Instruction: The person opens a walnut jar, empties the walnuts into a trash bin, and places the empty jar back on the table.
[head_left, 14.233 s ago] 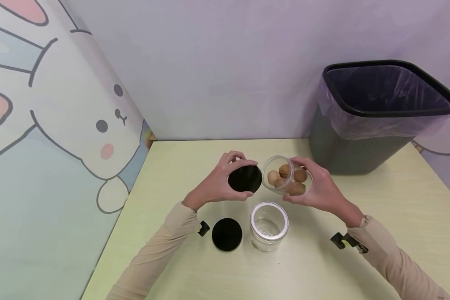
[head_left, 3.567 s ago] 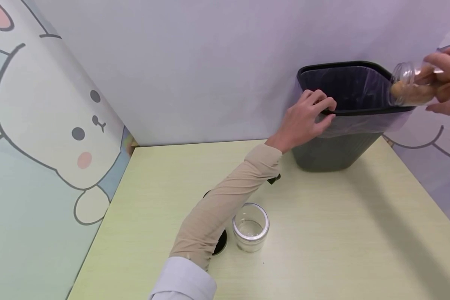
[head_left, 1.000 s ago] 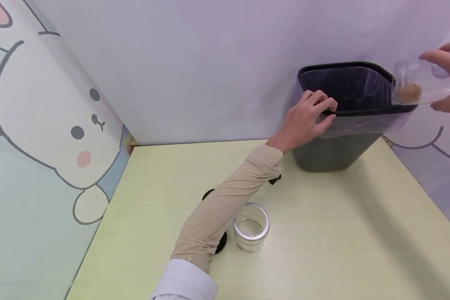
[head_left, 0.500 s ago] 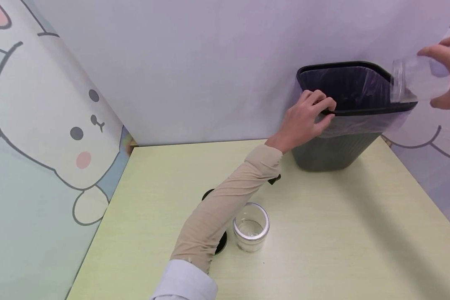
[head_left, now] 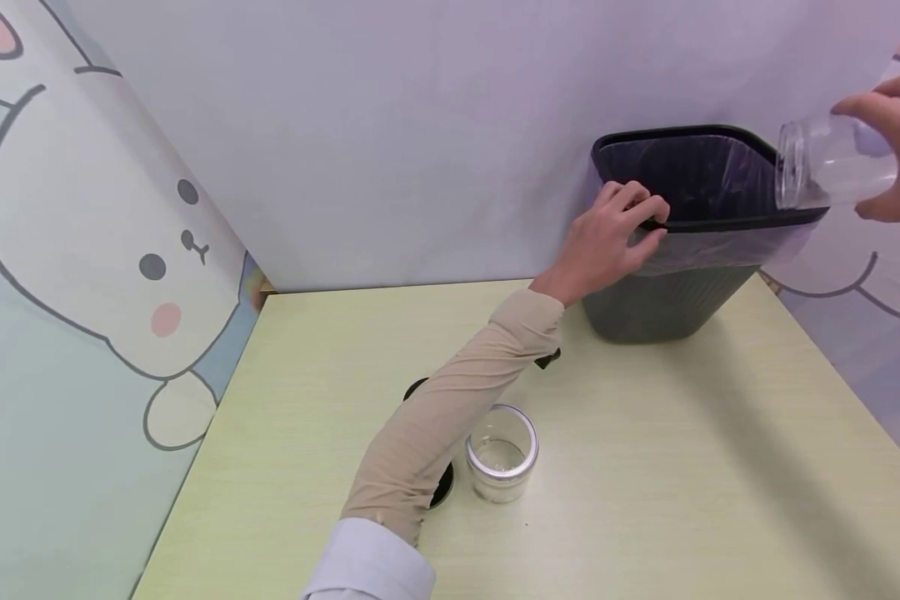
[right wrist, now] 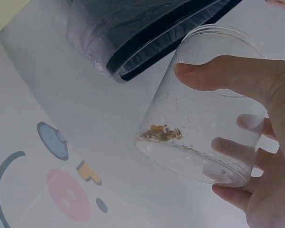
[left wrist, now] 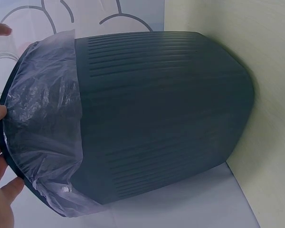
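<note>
My right hand [head_left: 898, 150], partly cut off by the head view's edge, grips a clear jar [head_left: 832, 162] lying on its side. The jar's mouth is over the right rim of a dark grey waste bin [head_left: 645, 304] with a thin purple bag liner [head_left: 720, 254]. In the right wrist view, brown crumbs [right wrist: 161, 133] cling inside near the jar's base; no round brown pieces show in it. My left hand [head_left: 600, 242] holds the bin's near rim, thumb outside over the liner and fingers curled over the edge. The bin's bottom contents are hidden.
A second clear jar [head_left: 498, 487] stands upright with its top off on the pale table [head_left: 645, 500]. Two black lids, one dark edge [head_left: 416, 387] and one near rim [head_left: 443, 485], show partly behind my left sleeve [head_left: 450, 400]. A wall stands behind the bin.
Earlier the jar held several round brown pieces; one remained a second ago, and now none show. The left hand went from a black lid to the bin rim and has stayed there since.
</note>
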Tool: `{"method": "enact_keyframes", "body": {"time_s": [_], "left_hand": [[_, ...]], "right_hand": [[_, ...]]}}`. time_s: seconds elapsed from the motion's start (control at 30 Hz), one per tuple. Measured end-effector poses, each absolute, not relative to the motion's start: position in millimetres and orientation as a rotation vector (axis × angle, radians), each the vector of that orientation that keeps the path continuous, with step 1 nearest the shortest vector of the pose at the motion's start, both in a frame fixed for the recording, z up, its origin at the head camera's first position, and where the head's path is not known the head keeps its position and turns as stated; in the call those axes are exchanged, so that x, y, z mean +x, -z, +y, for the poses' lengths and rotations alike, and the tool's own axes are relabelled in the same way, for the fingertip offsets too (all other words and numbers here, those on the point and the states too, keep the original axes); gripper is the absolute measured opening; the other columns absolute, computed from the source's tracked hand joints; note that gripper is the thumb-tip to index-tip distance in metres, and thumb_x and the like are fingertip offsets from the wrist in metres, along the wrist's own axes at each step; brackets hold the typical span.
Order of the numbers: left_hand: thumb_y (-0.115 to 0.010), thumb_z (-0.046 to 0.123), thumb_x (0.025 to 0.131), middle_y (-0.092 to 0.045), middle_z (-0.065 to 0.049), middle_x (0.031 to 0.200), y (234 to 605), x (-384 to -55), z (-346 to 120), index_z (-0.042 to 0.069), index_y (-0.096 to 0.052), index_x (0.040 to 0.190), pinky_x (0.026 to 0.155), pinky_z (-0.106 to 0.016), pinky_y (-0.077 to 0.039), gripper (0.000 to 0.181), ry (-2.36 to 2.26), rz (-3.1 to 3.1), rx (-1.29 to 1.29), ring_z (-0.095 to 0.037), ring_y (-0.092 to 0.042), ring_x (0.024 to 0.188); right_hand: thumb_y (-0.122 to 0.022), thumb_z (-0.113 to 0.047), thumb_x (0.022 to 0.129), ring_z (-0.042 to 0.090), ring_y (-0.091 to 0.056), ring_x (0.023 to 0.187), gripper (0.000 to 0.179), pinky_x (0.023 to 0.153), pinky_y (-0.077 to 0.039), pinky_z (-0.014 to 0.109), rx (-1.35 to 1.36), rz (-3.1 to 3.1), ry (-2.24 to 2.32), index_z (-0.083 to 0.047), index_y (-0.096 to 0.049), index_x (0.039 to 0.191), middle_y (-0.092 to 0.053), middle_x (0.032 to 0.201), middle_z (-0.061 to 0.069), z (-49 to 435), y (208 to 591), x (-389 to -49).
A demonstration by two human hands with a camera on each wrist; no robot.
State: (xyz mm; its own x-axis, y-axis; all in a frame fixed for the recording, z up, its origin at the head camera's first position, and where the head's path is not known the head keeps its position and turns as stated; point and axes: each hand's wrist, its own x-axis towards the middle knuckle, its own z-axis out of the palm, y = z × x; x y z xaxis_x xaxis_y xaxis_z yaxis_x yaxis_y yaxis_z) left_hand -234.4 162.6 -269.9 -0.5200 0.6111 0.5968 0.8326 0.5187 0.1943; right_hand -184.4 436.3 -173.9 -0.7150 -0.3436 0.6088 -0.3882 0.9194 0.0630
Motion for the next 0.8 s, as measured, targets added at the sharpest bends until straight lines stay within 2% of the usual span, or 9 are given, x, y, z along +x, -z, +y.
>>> {"method": "enact_keyframes", "body": {"time_s": [0.1,0.2,0.33,0.47,0.7,0.8], "left_hand": [[-0.052,0.029,0.096,-0.051,0.004,0.11,270.4,-235.6,162.7,0.02,-0.064,0.106,0.065,-0.018,-0.042,0.019,0.655,-2.293,-1.179,-0.014,-0.043,0.112],[-0.052,0.029,0.096,-0.052,0.004,0.11,270.4,-236.4,162.8,0.02,-0.065,0.106,0.065,-0.019,-0.042,0.019,0.656,-2.289,-1.178,-0.014,-0.043,0.112],[-0.052,0.03,0.096,-0.051,0.004,0.11,270.1,-236.8,162.8,0.02,-0.064,0.106,0.067,-0.018,-0.042,0.019,0.641,-2.301,-1.178,-0.013,-0.043,0.112],[-0.051,0.03,0.096,-0.051,0.004,0.11,269.7,-236.6,163.2,0.02,-0.064,0.106,0.067,-0.018,-0.042,0.019,0.631,-2.304,-1.176,-0.013,-0.043,0.112],[-0.051,0.03,0.096,-0.051,0.005,0.111,269.9,-236.3,163.7,0.021,-0.064,0.107,0.066,-0.018,-0.042,0.019,0.626,-2.311,-1.18,-0.013,-0.042,0.112],[-0.051,0.03,0.096,-0.051,0.005,0.112,270.3,-236.8,163.6,0.021,-0.064,0.107,0.067,-0.018,-0.042,0.019,0.634,-2.312,-1.174,-0.013,-0.042,0.113]], "right_hand": [[-0.071,0.022,0.033,0.05,-0.036,0.107,0.094,0.086,-0.031,0.061,0.494,-2.467,-0.044,0.005,-0.045,0.122,-0.04,0.118,0.035,433.5,172.6,-183.6],[-0.07,0.022,0.033,0.051,-0.035,0.108,0.095,0.083,-0.029,0.063,0.491,-2.483,-0.012,0.004,-0.043,0.122,-0.037,0.119,0.035,433.4,171.2,-183.7],[-0.071,0.021,0.033,0.052,-0.031,0.116,0.1,0.095,-0.028,0.063,0.464,-2.532,0.058,0.001,-0.038,0.126,-0.034,0.124,0.035,435.6,170.2,-184.6],[-0.072,0.018,0.034,0.055,-0.025,0.126,0.106,0.106,-0.019,0.061,0.466,-2.563,0.159,0.0,-0.034,0.131,-0.032,0.13,0.036,439.1,169.6,-188.0],[-0.068,0.018,0.028,0.06,-0.026,0.123,0.106,0.102,-0.019,0.065,0.556,-2.528,0.237,0.0,-0.035,0.128,-0.033,0.125,0.041,439.3,168.0,-193.6],[-0.066,0.017,0.025,0.063,-0.029,0.116,0.105,0.097,-0.024,0.065,0.651,-2.493,0.262,0.002,-0.037,0.125,-0.035,0.12,0.041,436.5,165.8,-196.5]]}}
